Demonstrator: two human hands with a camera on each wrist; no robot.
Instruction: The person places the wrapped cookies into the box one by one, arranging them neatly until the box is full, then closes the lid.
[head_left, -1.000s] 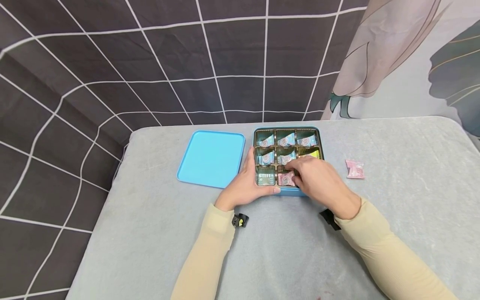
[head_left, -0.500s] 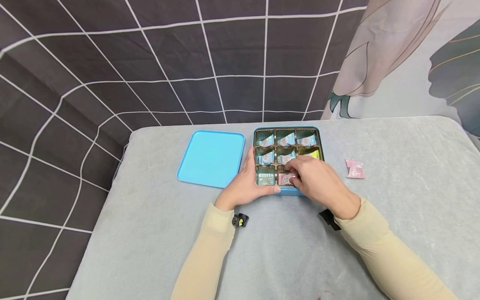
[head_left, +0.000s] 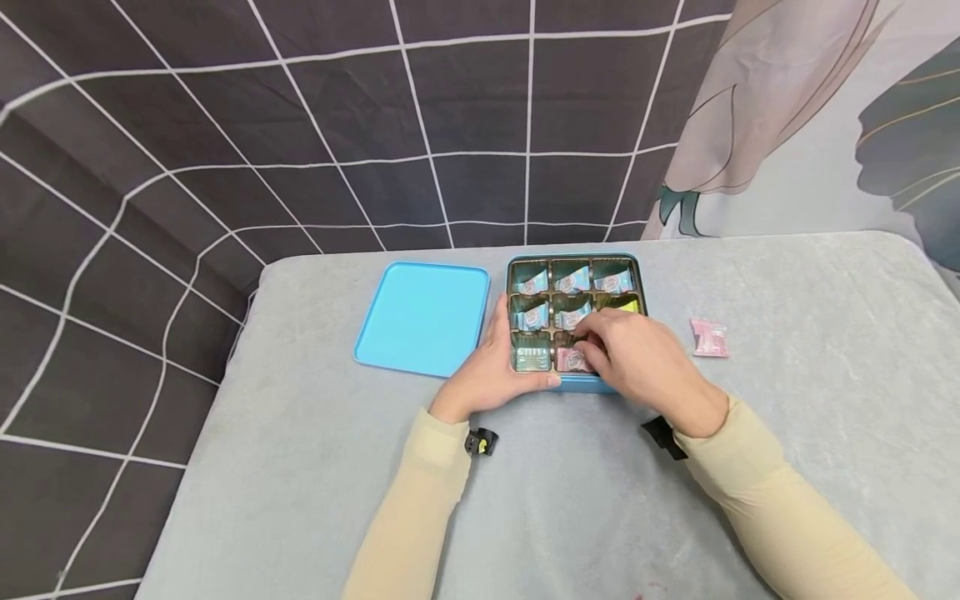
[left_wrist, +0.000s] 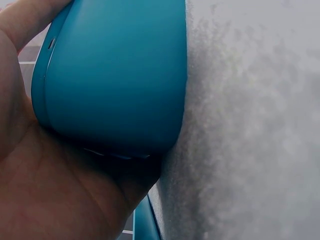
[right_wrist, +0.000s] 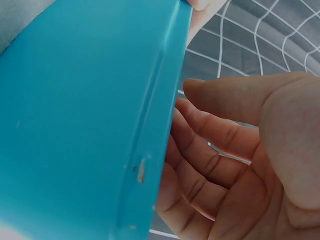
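Observation:
A blue square box (head_left: pixel 585 384) with a gold divided tray holds small wrapped sweets, several blue, a yellow one (head_left: pixel 628 307) and a pink sweet (head_left: pixel 572 360) in the front middle compartment. My left hand (head_left: pixel 489 373) grips the box's front left corner, thumb along the front and fingers up the left side. Over the front row, my right hand (head_left: pixel 637 354) has its thumb and forefinger just above the pink sweet. In the right wrist view, thumb and bent fingers (right_wrist: pixel 220 130) stand slightly apart behind the rim, nothing visible between them. That hand hides the front right compartment.
The blue lid (head_left: pixel 423 318) lies left of the box, close to my left hand. Another pink sweet (head_left: pixel 709 338) lies on the grey cloth-covered table (head_left: pixel 300 467), to the right. A dark cloth with white grid lines (head_left: pixel 480 100) hangs behind the table's back edge.
My right hand has shifted slightly right, its thumb and forefinger drawing back from the pink sweet, which shows a little more. The left hand and box stay put.

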